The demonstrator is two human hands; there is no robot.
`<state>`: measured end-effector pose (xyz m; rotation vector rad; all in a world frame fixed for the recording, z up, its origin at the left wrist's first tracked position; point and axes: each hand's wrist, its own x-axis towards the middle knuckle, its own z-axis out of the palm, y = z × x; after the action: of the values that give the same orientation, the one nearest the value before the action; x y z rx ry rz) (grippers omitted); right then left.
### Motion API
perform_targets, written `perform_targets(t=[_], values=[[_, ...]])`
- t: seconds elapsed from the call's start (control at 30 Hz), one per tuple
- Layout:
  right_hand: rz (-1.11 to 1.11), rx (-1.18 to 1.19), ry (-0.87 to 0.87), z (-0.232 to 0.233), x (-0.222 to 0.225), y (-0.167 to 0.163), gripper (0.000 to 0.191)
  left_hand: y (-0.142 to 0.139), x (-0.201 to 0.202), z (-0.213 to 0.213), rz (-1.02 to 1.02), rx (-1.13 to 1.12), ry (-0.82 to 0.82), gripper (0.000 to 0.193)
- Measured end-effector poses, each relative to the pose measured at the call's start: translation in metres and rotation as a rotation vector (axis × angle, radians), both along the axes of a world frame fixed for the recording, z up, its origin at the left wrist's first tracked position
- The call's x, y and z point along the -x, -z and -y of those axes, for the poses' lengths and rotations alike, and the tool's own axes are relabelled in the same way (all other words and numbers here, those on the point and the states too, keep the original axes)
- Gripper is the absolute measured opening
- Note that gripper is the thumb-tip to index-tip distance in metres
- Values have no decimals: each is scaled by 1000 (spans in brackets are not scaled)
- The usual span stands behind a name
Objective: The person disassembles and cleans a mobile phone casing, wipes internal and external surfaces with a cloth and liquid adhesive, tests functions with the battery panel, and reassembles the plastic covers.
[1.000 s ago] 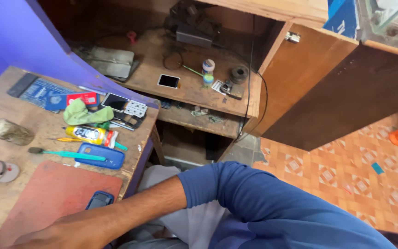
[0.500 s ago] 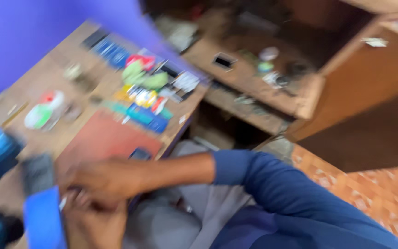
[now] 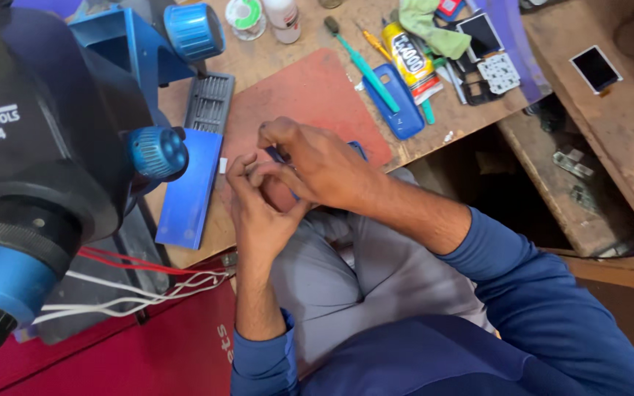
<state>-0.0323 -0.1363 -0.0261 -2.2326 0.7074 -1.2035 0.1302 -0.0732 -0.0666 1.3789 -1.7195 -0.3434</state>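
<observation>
Wooden bench, red mat [image 3: 310, 88] at its front edge, where we hold a small dark phone [image 3: 354, 149].

Our right hand [image 3: 317, 165] grips the phone from above; our left hand [image 3: 258, 209] pinches it from below, mostly hiding it. Behind the mat we see a yellow glue tube [image 3: 407, 59] with dark label, beside a blue phone cover [image 3: 394, 103]. Left stands a blue-knobbed microscope [image 3: 53, 147].
</observation>
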Motion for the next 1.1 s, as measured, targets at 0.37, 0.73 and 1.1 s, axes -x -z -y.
perform_targets(t=[0.37, 0.73, 1.1], values=[[55, 133, -136, -1, 7, -13, 49, 5, -3, -2, -41, -114, -6, 99], [1, -18, -155, -2, 4, -14, 45, 5, -2, -2, -37, -109, -21, 94], [-11, 64, -103, -1, 7, -10, 54, 0, 1, -1, -76, -78, 15, 98]])
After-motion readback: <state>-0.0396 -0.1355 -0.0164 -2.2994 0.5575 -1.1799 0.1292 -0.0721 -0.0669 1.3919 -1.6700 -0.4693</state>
